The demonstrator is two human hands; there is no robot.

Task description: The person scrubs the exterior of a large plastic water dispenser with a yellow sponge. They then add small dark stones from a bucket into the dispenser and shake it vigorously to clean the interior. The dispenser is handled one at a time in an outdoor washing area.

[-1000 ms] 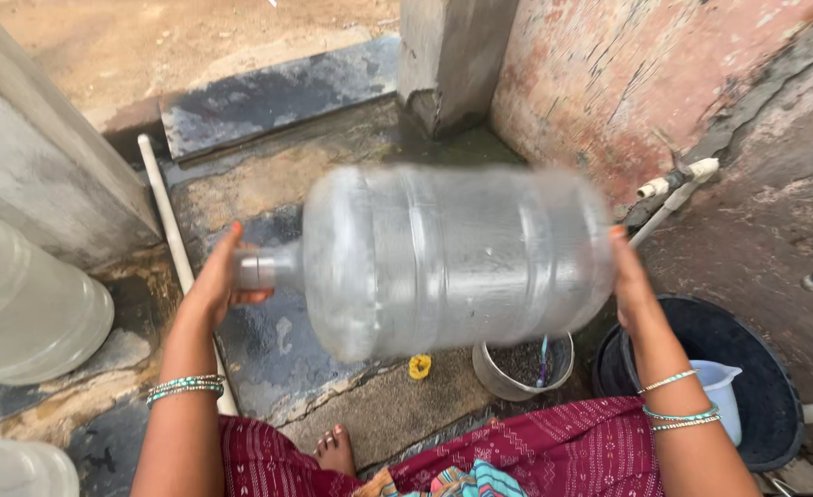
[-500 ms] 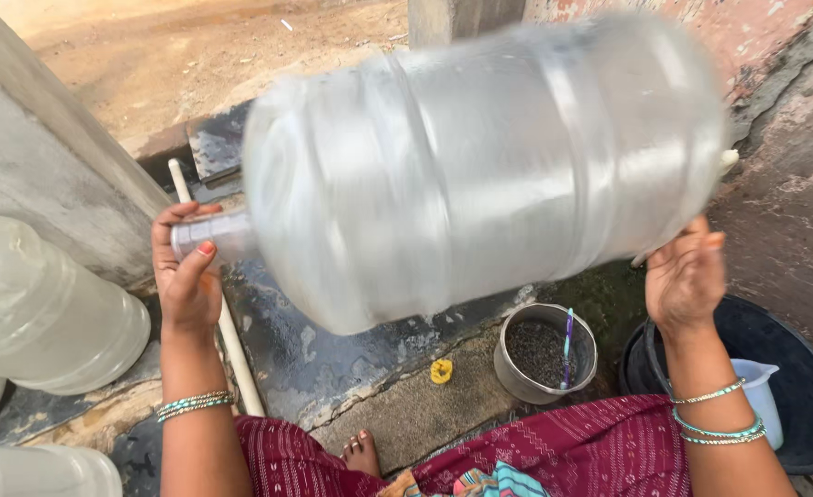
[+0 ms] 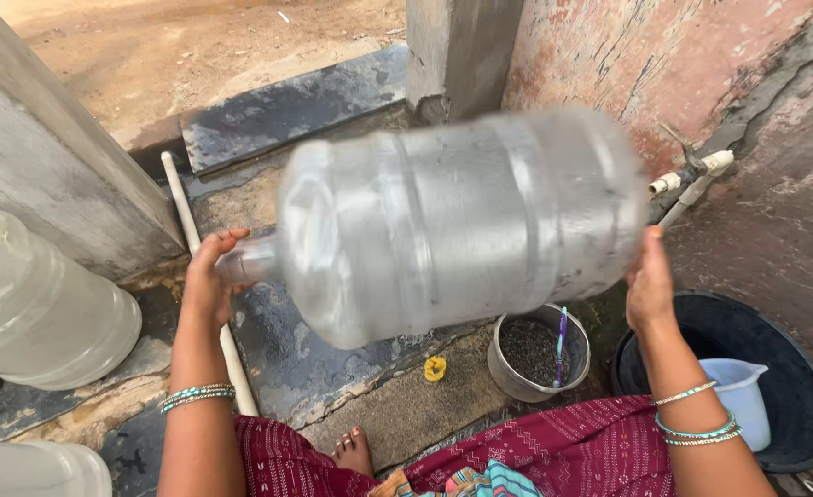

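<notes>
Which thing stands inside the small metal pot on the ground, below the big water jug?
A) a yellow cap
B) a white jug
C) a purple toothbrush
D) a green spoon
C: a purple toothbrush leans inside the metal pot; the yellow cap lies outside it on the ground.
</notes>
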